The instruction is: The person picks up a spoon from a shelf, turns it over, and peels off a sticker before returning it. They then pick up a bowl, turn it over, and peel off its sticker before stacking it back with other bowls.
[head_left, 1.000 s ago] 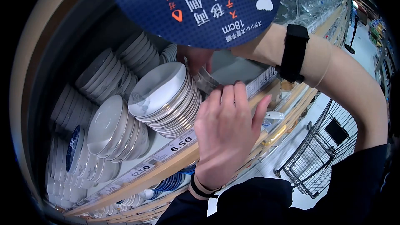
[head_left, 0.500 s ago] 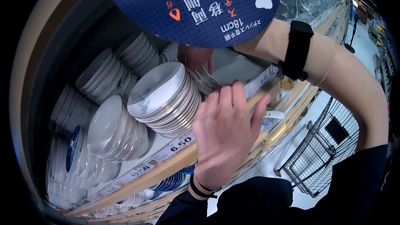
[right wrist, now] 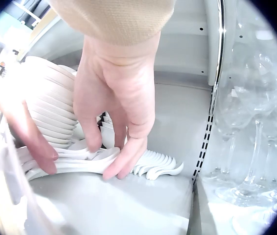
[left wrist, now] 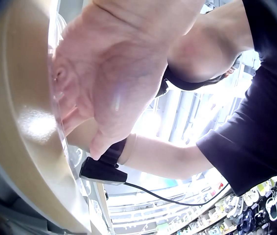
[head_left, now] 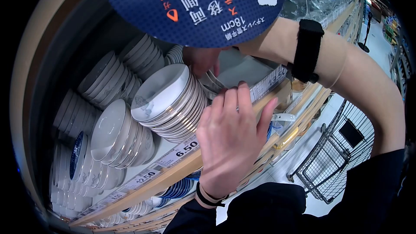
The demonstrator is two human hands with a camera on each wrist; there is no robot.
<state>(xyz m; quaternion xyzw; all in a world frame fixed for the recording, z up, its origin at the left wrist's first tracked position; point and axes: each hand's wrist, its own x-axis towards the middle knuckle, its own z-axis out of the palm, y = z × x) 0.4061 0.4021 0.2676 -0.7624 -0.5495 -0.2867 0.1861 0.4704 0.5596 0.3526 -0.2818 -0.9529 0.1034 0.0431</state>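
Note:
White spoons (right wrist: 75, 164) lie stacked on the grey shelf, beside a tall stack of white bowls (head_left: 167, 99). My right hand (right wrist: 116, 93) reaches down over them, thumb and fingers pinching the spoon ends; in the head view that hand (head_left: 201, 60) is partly behind a blue round label. At the shelf's front edge is my left hand (head_left: 229, 141), back up, fingers extended over the other end of the spoons. Its fingertips (right wrist: 45, 159) touch them in the right wrist view. The left wrist view shows the palm (left wrist: 114, 73) against the wooden edge.
A blue round label (head_left: 195, 8) covers the upper middle of the head view. More bowls (head_left: 115, 132) stand left, stemmed glasses (right wrist: 256, 122) right past a divider. Price tags (head_left: 184, 149) line the wooden edge. A cart (head_left: 333, 160) stands on the floor.
The left hand has shifted slightly left along the shelf edge. The right hand and the spoons have moved slightly, and the blue label has slid left and up.

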